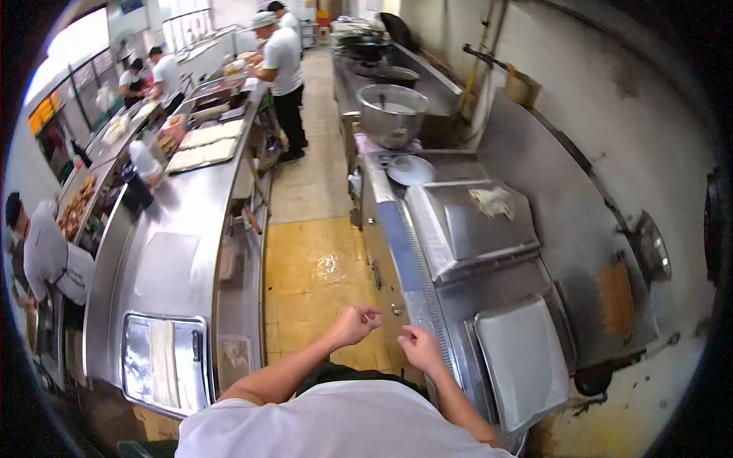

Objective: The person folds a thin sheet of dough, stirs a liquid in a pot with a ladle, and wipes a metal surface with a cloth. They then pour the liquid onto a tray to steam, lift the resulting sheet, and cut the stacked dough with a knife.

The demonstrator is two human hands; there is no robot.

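Observation:
Over the gap between the two counters, my left hand hangs in the air with its fingers loosely bent and nothing visible in them. My right hand faces it a short way off, half curled, also without anything visible in it. The two hands are apart. Closest to my right hand is the edge of the steel counter, where a tray lined with white sheet lies. To the left, a metal tray holds a long pale strip and a dark-handled tool.
A boxy metal cover with a cloth on top stands on the right counter, behind it a large steel bowl. Trays of pale dough-like slabs sit on the left counter. Several people work along the left side. The yellow floor looks wet.

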